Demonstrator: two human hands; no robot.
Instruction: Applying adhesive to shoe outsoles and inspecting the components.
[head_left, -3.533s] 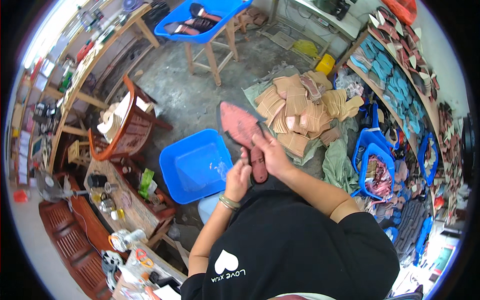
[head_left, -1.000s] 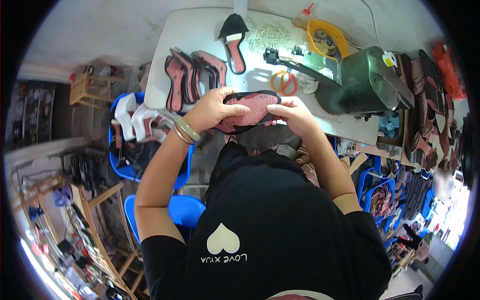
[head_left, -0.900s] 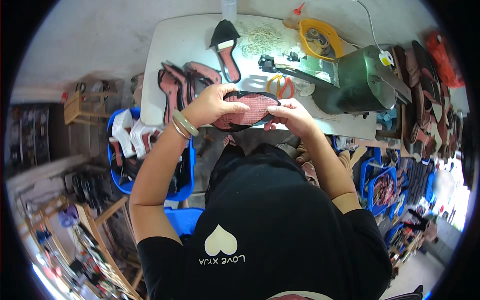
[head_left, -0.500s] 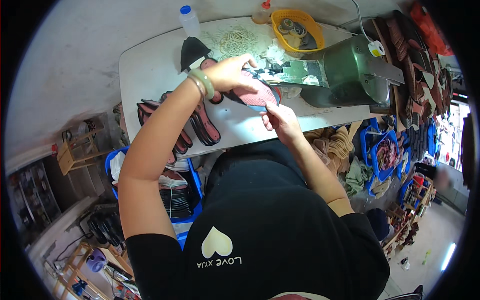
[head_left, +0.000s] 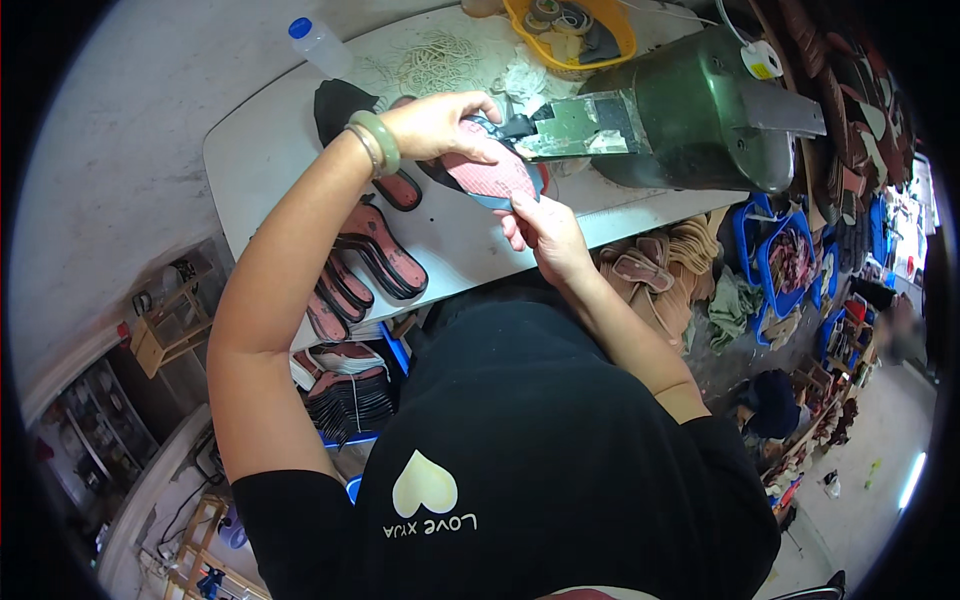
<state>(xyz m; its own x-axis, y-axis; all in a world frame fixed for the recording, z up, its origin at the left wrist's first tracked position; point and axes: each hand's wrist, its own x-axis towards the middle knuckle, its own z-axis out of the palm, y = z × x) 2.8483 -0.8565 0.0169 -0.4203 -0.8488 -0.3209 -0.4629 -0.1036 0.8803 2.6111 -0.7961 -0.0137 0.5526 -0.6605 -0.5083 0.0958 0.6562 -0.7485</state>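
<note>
Both of my hands hold a pink, textured shoe insole (head_left: 492,180) with a dark edge, tilted at the tip of the green machine's arm (head_left: 580,128). My left hand (head_left: 440,127) grips it from the far left side, thumb across the pink face and fingers reaching toward the machine tip. At its near right edge, my right hand (head_left: 548,235) pinches the rim between thumb and fingertips, the other fingers curled. The exact contact between insole and machine is partly hidden by my left fingers. Left of them lie a black fabric piece (head_left: 340,108) and stacked pink insoles (head_left: 382,250) with black edges.
The green machine body (head_left: 690,110) stands on the white table (head_left: 470,250) at right. A yellow basket (head_left: 575,65) of tape rolls, a blue-capped bottle (head_left: 320,48) and tangled pale cord (head_left: 435,62) lie far back. Blue crates (head_left: 785,265) and tan pieces (head_left: 665,270) sit below the table.
The view has shifted, so the table things appear further left. My hands keep their hold on the insole at the machine tip; the left fingers look slightly more curled.
</note>
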